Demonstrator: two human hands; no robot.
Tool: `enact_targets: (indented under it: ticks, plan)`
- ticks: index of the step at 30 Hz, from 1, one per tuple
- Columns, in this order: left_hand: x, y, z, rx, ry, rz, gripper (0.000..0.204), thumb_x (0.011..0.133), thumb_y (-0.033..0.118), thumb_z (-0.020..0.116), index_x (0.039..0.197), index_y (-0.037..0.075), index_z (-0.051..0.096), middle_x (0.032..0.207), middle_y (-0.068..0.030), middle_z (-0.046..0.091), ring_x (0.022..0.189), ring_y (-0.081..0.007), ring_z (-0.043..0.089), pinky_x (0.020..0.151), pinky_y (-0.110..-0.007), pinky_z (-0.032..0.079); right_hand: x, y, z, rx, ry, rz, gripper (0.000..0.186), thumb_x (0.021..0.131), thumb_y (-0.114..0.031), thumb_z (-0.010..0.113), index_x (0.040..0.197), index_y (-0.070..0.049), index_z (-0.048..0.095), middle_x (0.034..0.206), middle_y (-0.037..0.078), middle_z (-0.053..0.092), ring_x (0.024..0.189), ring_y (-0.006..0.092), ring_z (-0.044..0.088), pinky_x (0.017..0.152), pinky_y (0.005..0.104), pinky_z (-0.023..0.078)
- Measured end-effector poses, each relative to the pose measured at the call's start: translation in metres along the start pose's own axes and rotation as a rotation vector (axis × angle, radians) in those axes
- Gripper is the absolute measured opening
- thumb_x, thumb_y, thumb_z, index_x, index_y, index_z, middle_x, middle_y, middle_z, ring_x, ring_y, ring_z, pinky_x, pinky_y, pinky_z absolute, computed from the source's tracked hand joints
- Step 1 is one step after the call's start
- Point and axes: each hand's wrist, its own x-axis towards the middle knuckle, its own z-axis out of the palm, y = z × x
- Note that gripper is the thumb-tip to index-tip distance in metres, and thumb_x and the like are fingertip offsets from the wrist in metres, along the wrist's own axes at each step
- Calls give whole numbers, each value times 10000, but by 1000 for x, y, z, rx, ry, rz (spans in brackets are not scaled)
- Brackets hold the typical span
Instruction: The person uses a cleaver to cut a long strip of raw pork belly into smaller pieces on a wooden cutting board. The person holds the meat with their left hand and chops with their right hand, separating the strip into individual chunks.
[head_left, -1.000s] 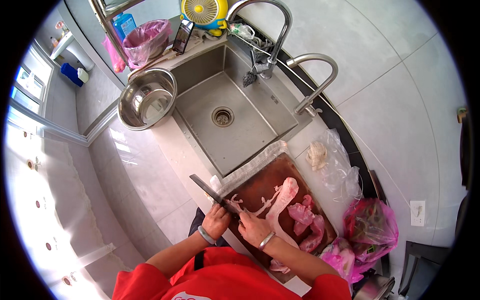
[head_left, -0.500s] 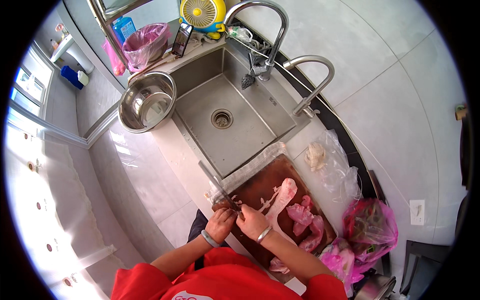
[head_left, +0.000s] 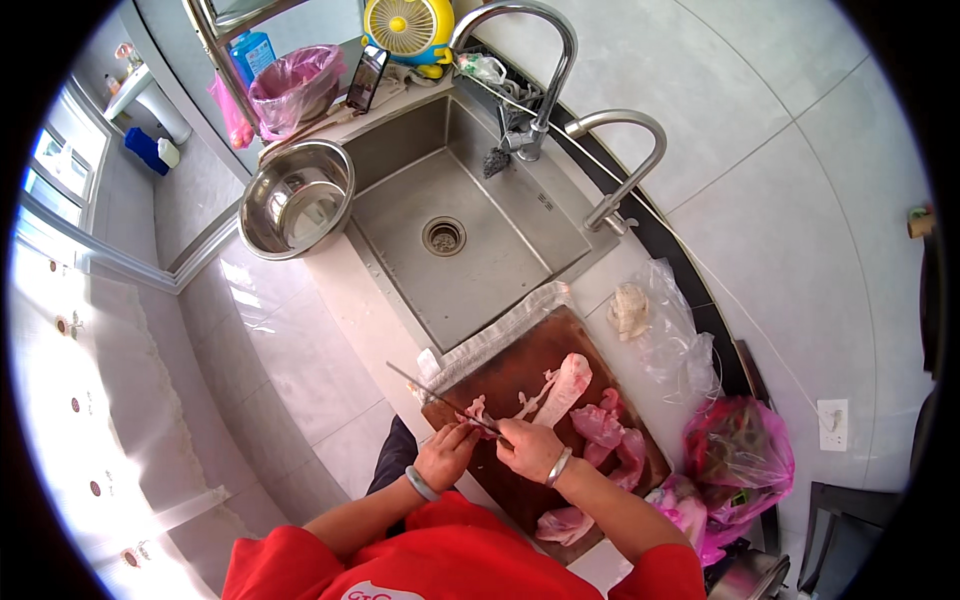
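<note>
The right hand (head_left: pixel 530 450) gripped a knife (head_left: pixel 438 395) over the brown board (head_left: pixel 515 360), while the left hand (head_left: pixel 447 460) curled by a meat scrap (head_left: pixel 478 406), its grip impossible to tell

Runs reddish-brown across the cutting board (head_left: pixel 540 340), pink over meat (head_left: pixel 631 460) near its right edge, red on the shirt (head_left: pixel 460 550), brown-dotted white down the curtain (head_left: pixel 130 400).

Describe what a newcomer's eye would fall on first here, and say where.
Likely the red shirt across the lower edge, and above it the right hand gripping a knife at the brown cutting board, where pale raw meat lies. Next, perhaps, the steel sink in the upper middle, and the yellow-and-blue fan at the top edge.
</note>
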Motion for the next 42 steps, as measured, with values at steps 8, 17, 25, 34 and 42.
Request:
enact_targets:
  ticks: [8, 17, 25, 34, 42]
  plan:
    - [-6, 0, 6, 10, -32, -50, 221, 733, 62, 584, 946, 51, 641, 1035, -103, 595, 927, -256, 592, 758, -345, 521, -21, -5, 4, -84, -30, 1, 191, 797, -158, 578, 945, -71, 497, 855, 154, 597, 696, 386, 586, 574, 485, 479]
    - [5, -2, 10, 46, -40, -31, 250, 744, 84, 575, 989, 45, 609, 1045, -102, 584, 933, -259, 572, 809, -365, 479, -10, 8, 15, -31, 94, 179, 158, 789, -127, 572, 913, -32, 554, 796, 171, 602, 738, 374, 597, 602, 470, 480]
    - [14, 7, 0, 119, -68, 3, 258, 720, 90, 591, 976, 88, 622, 1027, -68, 587, 981, -253, 559, 824, -359, 459, -18, 3, 10, -38, 107, 80, 113, 782, -140, 568, 800, -50, 503, 738, 168, 593, 697, 405, 579, 598, 507, 462]
    - [13, 5, 3, 149, -36, 39, 223, 709, 101, 600, 930, 87, 627, 984, -72, 592, 966, -252, 562, 819, -361, 458, -15, 3, 10, -37, 82, 77, 125, 784, -153, 572, 823, -51, 511, 753, 168, 600, 703, 399, 584, 606, 509, 465]
    - [8, 4, 4, 100, -199, -6, 259, 751, 126, 550, 992, 80, 632, 1065, -87, 585, 1003, -264, 546, 846, -357, 455, -18, 4, 10, -115, -23, 63, 170, 803, -159, 565, 917, -55, 493, 824, 161, 612, 759, 380, 600, 638, 495, 480]
